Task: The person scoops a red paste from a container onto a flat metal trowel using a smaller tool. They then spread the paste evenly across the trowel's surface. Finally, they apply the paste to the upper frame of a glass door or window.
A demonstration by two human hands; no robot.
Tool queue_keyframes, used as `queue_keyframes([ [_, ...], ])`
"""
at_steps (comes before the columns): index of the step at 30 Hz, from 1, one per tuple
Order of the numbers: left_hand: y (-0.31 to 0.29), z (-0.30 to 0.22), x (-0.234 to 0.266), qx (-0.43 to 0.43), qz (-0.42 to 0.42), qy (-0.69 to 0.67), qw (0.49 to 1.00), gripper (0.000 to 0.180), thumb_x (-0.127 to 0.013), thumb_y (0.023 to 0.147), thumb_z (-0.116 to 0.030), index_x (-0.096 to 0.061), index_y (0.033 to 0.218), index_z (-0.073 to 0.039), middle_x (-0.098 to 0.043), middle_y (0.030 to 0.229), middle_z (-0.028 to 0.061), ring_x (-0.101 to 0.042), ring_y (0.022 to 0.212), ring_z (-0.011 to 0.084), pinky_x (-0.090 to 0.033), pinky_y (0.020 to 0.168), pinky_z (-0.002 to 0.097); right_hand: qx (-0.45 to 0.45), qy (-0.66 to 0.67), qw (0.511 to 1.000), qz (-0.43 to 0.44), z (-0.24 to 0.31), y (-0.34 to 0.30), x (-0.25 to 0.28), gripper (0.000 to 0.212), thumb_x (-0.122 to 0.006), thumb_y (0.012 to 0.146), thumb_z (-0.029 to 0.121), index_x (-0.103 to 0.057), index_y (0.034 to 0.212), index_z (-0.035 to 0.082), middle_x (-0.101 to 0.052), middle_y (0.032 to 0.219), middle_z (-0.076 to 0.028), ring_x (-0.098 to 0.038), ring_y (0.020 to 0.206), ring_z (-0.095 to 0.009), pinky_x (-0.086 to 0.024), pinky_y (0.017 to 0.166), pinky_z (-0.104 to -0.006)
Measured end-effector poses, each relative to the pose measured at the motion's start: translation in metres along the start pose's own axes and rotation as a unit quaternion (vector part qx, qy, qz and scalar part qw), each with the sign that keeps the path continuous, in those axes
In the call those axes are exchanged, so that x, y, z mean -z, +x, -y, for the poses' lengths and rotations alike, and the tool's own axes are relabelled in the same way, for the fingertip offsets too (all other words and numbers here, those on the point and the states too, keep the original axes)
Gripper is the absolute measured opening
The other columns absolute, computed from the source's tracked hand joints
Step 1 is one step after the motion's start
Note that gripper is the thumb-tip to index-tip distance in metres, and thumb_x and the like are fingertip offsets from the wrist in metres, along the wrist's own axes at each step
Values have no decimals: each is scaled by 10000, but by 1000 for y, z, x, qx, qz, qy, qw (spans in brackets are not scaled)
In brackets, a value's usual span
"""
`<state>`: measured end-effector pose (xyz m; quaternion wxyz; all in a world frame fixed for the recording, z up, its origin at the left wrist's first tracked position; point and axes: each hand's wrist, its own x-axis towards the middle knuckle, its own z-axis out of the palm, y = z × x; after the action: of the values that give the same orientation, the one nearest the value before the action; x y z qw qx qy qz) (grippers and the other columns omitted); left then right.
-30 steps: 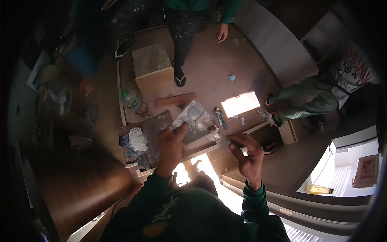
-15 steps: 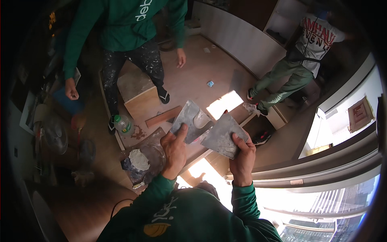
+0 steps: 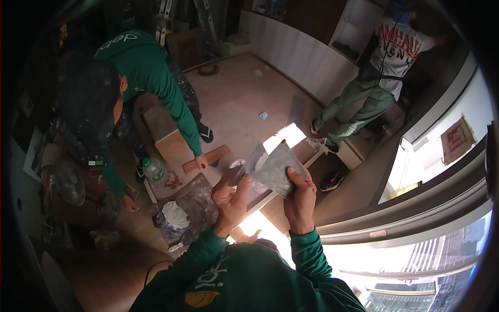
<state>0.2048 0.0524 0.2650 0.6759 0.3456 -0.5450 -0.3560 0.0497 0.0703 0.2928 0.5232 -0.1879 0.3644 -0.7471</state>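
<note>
My left hand (image 3: pixel 231 203) is closed on a flat grey metal filler spreader (image 3: pixel 251 157), thumb along its face. A pale smear of filler lies on that blade, which is tilted and partly hidden by the other one. My right hand (image 3: pixel 300 203) grips a second square metal spreader (image 3: pixel 283 169), its face streaked with dried residue. The two blades overlap in front of me; whether they touch I cannot tell. Below and left of my left hand, a mound of white filler (image 3: pixel 175 215) sits on a stained dark sheet (image 3: pixel 200 200).
At the left a co-worker in a green sweatshirt (image 3: pixel 150 78) bends down, one hand by a reddish-brown wood strip (image 3: pixel 218 154). A green-capped bottle (image 3: pixel 154 169) and wooden box (image 3: pixel 169 145) stand nearby. Another person (image 3: pixel 397 57) stands far right, by an open floor compartment (image 3: pixel 338 162). A window sill curves along the right.
The co-worker at left has bent from standing and reached toward the floor. My right spreader has moved left over the left one, and the left spreader has tilted more edge-on.
</note>
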Motion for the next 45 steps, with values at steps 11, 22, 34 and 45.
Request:
queue_keyframes([
  [11, 7, 12, -9, -145, 95, 152, 973, 186, -639, 853, 20, -631, 1032, 68, -665, 988, 194, -661, 965, 332, -502, 879, 363, -46, 44, 996, 59, -3, 34, 22, 334, -636, 865, 62, -557, 1181, -9, -632, 1118, -91, -606, 1024, -214, -456, 958, -365],
  [22, 35, 24, 10, 354, -37, -316, 879, 184, -635, 907, -154, -630, 1047, -35, -648, 1007, 49, -619, 914, 143, -492, 825, 296, 56, 44, 996, 45, 50, 45, 19, 383, -656, 874, 126, -541, 1224, 24, -617, 1174, -65, -576, 1089, -196, -409, 1004, -355],
  [34, 38, -13, -21, 397, -30, -409, 821, 187, -624, 869, -55, -623, 1056, -53, -659, 1045, 42, -629, 988, 154, -498, 903, 340, 101, 33, 994, 19, 28, 28, -5, 314, -611, 905, 108, -568, 1199, 9, -628, 1165, -90, -586, 1087, -206, -424, 989, -361],
  [45, -7, 16, -40, 351, -27, -358, 865, 190, -673, 859, -90, -624, 1029, -21, -657, 970, 48, -630, 913, 150, -492, 829, 290, 134, -8, 989, 66, -4, 4, 31, 272, -592, 923, 78, -587, 1180, -13, -650, 1106, -97, -620, 999, -199, -488, 915, -346],
])
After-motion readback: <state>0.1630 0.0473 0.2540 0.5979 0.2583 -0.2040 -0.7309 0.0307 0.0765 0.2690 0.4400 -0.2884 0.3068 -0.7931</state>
